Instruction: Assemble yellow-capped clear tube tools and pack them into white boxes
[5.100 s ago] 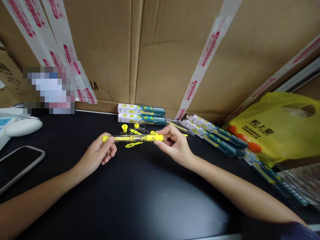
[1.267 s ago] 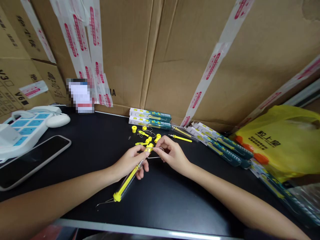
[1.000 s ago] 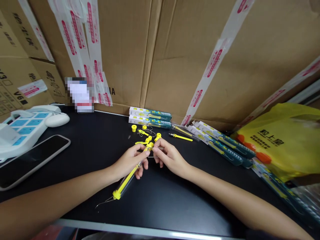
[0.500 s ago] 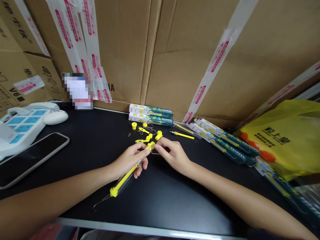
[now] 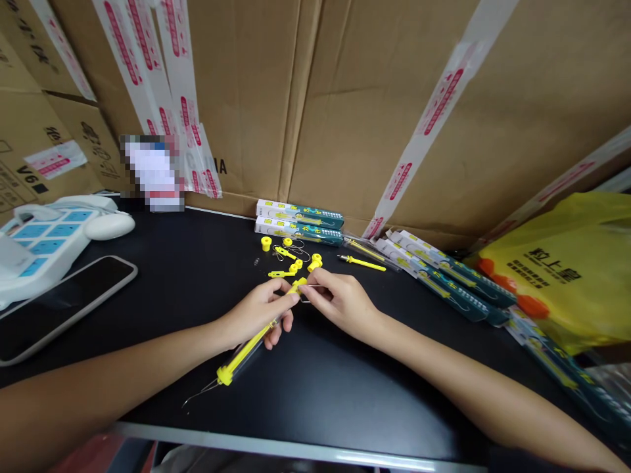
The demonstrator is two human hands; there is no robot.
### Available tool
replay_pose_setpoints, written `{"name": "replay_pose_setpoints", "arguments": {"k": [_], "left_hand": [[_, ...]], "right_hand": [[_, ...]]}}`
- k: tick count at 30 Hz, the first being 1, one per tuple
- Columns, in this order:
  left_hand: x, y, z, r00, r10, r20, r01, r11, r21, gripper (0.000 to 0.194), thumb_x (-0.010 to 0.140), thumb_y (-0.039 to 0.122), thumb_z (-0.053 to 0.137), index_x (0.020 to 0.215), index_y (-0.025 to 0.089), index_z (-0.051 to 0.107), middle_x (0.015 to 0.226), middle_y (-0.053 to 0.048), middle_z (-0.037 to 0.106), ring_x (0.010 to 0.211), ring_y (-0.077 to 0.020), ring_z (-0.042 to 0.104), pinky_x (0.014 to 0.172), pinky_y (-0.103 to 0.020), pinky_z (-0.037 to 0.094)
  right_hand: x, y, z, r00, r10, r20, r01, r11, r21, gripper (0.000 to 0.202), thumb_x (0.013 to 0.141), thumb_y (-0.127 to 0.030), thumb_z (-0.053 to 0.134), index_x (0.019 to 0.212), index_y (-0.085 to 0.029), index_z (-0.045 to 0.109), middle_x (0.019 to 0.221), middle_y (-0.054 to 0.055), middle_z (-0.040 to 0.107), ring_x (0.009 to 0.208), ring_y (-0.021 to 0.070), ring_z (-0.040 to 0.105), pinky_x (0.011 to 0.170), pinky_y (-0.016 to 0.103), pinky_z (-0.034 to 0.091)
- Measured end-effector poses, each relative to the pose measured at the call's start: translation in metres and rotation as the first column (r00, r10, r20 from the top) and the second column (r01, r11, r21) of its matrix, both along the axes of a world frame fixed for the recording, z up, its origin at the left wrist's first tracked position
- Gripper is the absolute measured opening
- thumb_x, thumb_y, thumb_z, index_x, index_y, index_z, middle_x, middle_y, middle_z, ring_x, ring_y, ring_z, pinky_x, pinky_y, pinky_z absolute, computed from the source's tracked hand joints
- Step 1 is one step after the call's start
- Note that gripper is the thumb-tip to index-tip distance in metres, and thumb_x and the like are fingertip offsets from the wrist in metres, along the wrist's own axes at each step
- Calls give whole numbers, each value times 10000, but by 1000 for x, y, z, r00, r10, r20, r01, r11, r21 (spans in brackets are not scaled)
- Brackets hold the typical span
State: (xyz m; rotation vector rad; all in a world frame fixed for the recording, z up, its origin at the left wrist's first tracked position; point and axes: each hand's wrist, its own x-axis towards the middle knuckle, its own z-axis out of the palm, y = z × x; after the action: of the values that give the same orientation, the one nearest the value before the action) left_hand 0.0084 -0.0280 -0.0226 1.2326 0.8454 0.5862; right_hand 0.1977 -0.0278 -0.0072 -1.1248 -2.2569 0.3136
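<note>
Left hand (image 5: 269, 309) grips clear tube (image 5: 250, 346), hook (image 5: 200, 395) toward table's near edge (image 5: 246, 443); right hand (image 5: 341, 299) pinches bent wire (image 5: 306, 301). Tube likely light, stiff, slick; grip yellow collar (image 5: 225, 375).

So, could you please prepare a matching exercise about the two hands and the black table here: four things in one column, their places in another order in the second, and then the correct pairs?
Things
1. Clear plastic tube with a yellow rod inside
2. Thin bent silver wire
3. Black-screened phone in a pale case
4. Yellow plastic bag with black printing

Places
A. At the far right of the view
B. Gripped in the left hand
C. Lying at the left, near the white power strip with blue panels
D. Pinched in the right hand

Pairs: 1-B, 2-D, 3-C, 4-A
</note>
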Motion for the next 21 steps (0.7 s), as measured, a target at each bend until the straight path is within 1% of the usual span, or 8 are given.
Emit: {"name": "replay_pose_setpoints", "arguments": {"k": [6, 8, 10, 13, 15, 16, 19, 21], "left_hand": [[0, 1, -2, 1000, -4, -23, 4, 1000, 11, 304, 847, 478, 570, 906, 215, 428, 529, 80, 548, 303, -72, 470, 280, -151, 385], [0, 0, -1, 1000, 3, -21, -3, 1000, 7, 308, 839, 471, 586, 904, 217, 424, 526, 82, 546, 301, -71, 466, 280, -150, 386], [0, 0, 0, 1000, 7, -11, -7, 1000, 1, 311, 837, 471, 589, 899, 217, 421, 525, 81, 548, 297, -68, 461, 278, -147, 382], [0, -1, 0, 1000, 11, 15, -11, 1000, 0, 315, 846, 500, 562, 890, 220, 426, 531, 75, 551, 292, -69, 460, 268, -143, 362], [0, -2, 0, 999, 22, 32, -22, 1000, 4, 316, 854, 520, 538, 896, 224, 435, 538, 76, 546, 289, -69, 456, 264, -143, 352], [-1, -2, 1, 999, 27, 39, -28, 1000, 6, 313, 860, 525, 525, 906, 227, 440, 540, 77, 543, 287, -68, 452, 263, -144, 349], [-2, -2, 2, 997, 42, 63, -43, 999, 2, 291, 886, 516, 480, 954, 235, 452, 529, 82, 525, 273, -61, 423, 254, -131, 319], [-2, -1, 4, 996, 40, 79, -40, 999, -6, 267, 903, 489, 454, 969, 231, 461, 514, 82, 510, 264, -56, 398, 247, -124, 292]], "right_hand": [[-2, 0, 0, 1000, 9, 19, -9, 1000, -7, 190, 911, -290, 511, 744, -200, 521, 652, -3, 589, 540, 103, 487, 541, 214, 342], [-2, -1, 1, 1000, 15, -2, -15, 1000, -27, 182, 907, -286, 517, 748, -198, 525, 657, -5, 590, 543, 101, 485, 541, 217, 348], [-2, 0, 3, 997, 21, -76, -26, 998, -62, 193, 905, -291, 522, 737, -195, 520, 654, -10, 569, 554, 98, 480, 546, 218, 364], [0, 3, 5, 959, 7, -285, -58, 983, -174, 247, 908, -344, 526, 713, -196, 492, 652, -20, 518, 547, 90, 468, 513, 210, 391], [3, 7, 5, 911, -41, -410, -94, 949, -302, 274, 900, -401, 536, 723, -204, 466, 617, -40, 493, 465, 74, 439, 417, 195, 373], [4, 9, 5, 893, -61, -447, -120, 923, -366, 278, 887, -419, 555, 735, -209, 454, 586, -54, 485, 415, 64, 414, 365, 183, 345], [8, 14, 4, 876, -57, -478, -208, 851, -483, 285, 850, -413, 619, 776, -217, 426, 521, -93, 473, 323, 35, 355, 286, 145, 266], [10, 16, 5, 874, -35, -484, -261, 807, -530, 244, 859, -392, 616, 869, -220, 443, 524, -112, 477, 296, 21, 333, 270, 126, 250]]}}
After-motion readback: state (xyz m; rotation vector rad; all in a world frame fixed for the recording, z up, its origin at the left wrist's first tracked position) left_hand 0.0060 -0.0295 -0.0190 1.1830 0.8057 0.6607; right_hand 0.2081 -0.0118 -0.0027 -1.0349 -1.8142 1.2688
